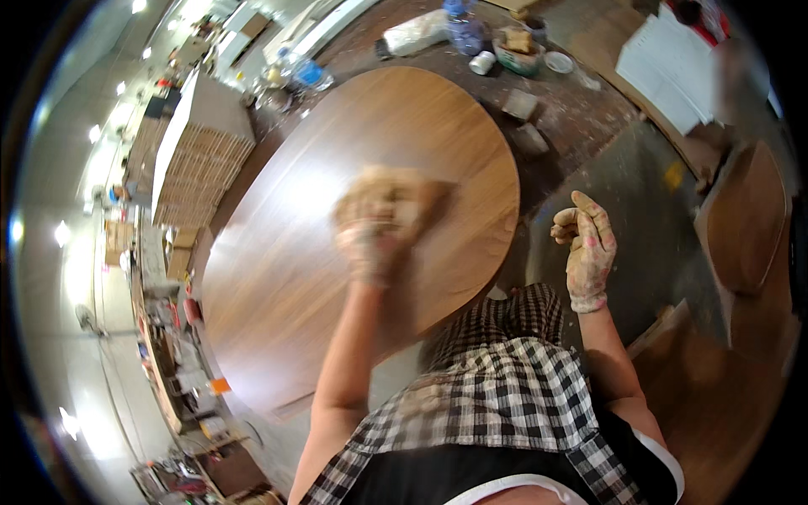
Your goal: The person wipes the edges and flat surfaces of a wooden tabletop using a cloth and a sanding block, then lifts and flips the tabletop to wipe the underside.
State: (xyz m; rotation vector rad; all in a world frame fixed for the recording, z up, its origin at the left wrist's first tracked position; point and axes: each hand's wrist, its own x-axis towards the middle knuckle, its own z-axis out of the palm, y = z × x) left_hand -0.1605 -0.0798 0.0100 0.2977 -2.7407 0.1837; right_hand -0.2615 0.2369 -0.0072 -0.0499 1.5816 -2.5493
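Observation:
A large oval wooden tabletop (438, 109) with a wood-grain face lies in front of me. My left hand (370, 244), in a stained pale glove and smeared by motion, presses a tan cloth (389, 183) against its middle. The cloth is blurred too, and its folds are hard to make out. To the right of the tabletop, my right hand (587, 257) is held up in the air, in a glove with pink and brown stains. Its fingers are loosely bent and partly apart, with nothing seen in them.
Beyond the tabletop stand a purple-tinted plastic bottle (465, 32), a white roll-like package (414, 35) and a tub (518, 52) holding a sponge-like block. Two small blocks (521, 103) lie near its right edge. Stacked boards (198, 156) rise at left; curved wooden panels (745, 223) stand at right.

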